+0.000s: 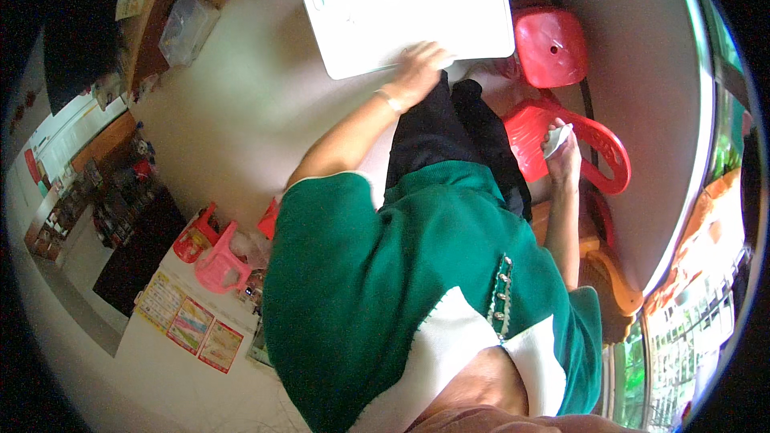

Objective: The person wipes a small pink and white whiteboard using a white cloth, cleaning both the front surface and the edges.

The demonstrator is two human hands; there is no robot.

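My left hand (421,75), slightly blurred, is at the near edge of a white tabletop (421,18) with rounded corners. Its fingers lie over the rim, and whether they grip anything is unclear. On that wrist is a pale band (390,101). To the right, my right hand (563,153) is closed around a small folded white cloth or tissue (558,140), held above a red plastic chair (529,138).
Beyond the chair stands a red plastic stool (551,48). A wooden chair (607,288) is beside my right arm. At left are a clear plastic container (187,30), a pink plastic chair (224,261) and a white surface bearing printed sheets (191,325). Windows line the right side.
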